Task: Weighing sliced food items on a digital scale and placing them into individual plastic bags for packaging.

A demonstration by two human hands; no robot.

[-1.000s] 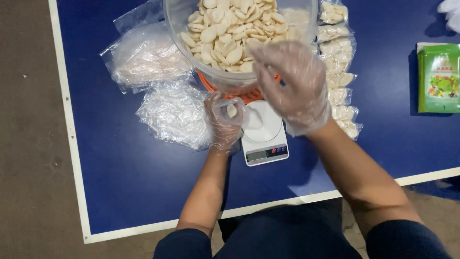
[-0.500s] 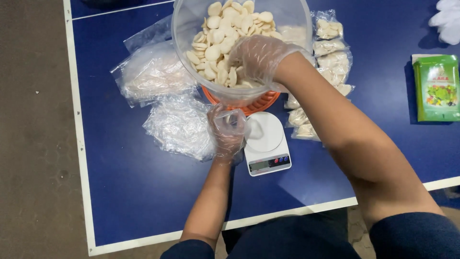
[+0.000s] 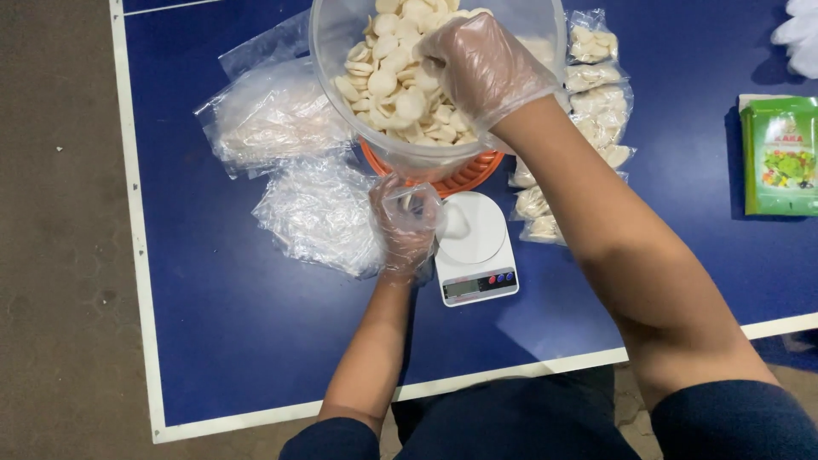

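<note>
In the tub point(image 3: 341, 51) (top cropped), right hand point(image 3: 481, 64) hides chips point(image 3: 383, 81).

Blue table, pale chips, clear plastic.
Deep blue table top point(image 3: 239, 341) edged with a white stripe, over grey-brown floor point(image 3: 60, 255). Clear see-through tub point(image 3: 341, 102) filled with cream-white round chips point(image 3: 392, 77), above an orange slotted basket point(image 3: 464, 175). White kitchen scale point(image 3: 475, 247) with a grey display and red and blue buttons. Clear, glossy empty bags point(image 3: 319, 213) and small packed bags point(image 3: 596, 102) of the same cream chips. Green packet point(image 3: 780, 153) printed with multicoloured vegetables. Transparent gloves on left hand point(image 3: 405, 226) and right hand point(image 3: 486, 64); dark navy sleeves point(image 3: 733, 422).
</note>
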